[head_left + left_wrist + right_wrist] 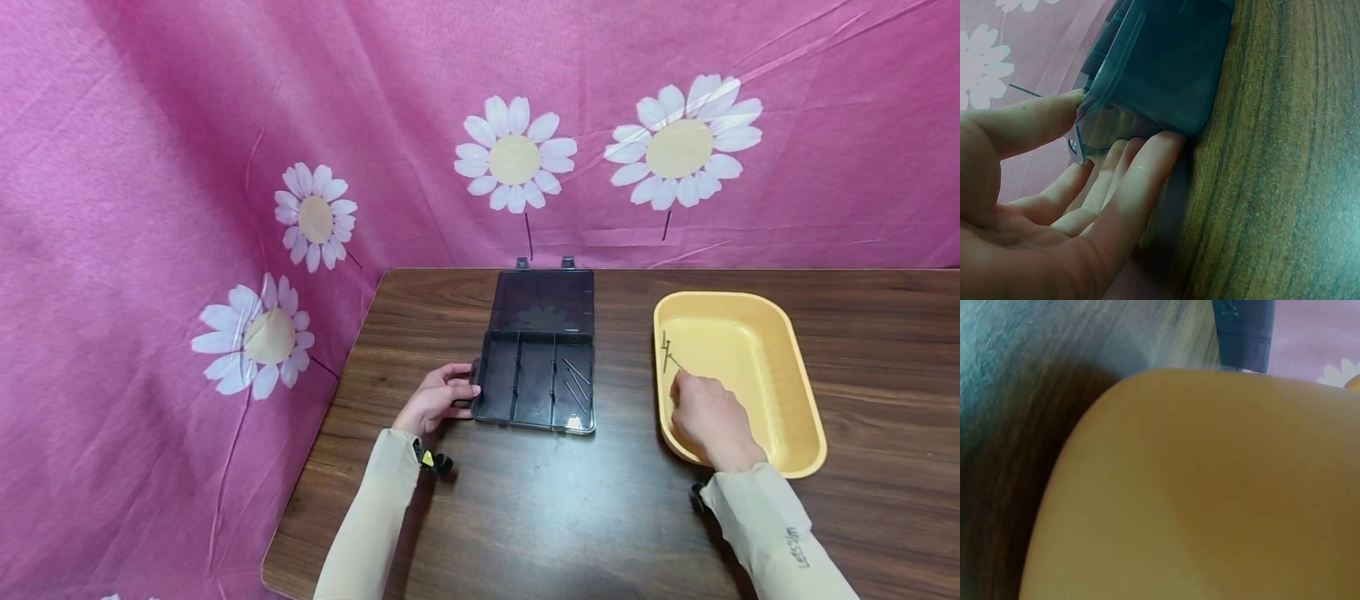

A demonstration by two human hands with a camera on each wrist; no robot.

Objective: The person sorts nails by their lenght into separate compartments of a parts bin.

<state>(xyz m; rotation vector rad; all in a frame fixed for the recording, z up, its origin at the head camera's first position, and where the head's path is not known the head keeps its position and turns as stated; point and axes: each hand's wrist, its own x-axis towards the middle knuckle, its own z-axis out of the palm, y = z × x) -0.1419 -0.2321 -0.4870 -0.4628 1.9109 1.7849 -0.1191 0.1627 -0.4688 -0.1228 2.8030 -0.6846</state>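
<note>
A dark, see-through plastic organizer box [534,383] lies with its lid [543,300] folded back. My left hand [438,396] grips its left side, thumb on the upper rim and fingers below along the wall, as the left wrist view shows closely. Several thin nails [576,383] lie in the right compartment; the left and middle ones show bare floors. Inside the yellow tub [738,302], my right hand [712,417] reaches down at the left wall, fingers curled, pinching a thin nail [675,362]. Other dark nails [664,343] lie just beyond the fingertips.
Both containers stand on a brown wood-grain table [525,517], the tub to the right of the box. Behind and to the left hangs a pink cloth [405,100] with white daisies. The tub's outer wall [1197,487] fills most of the right wrist view.
</note>
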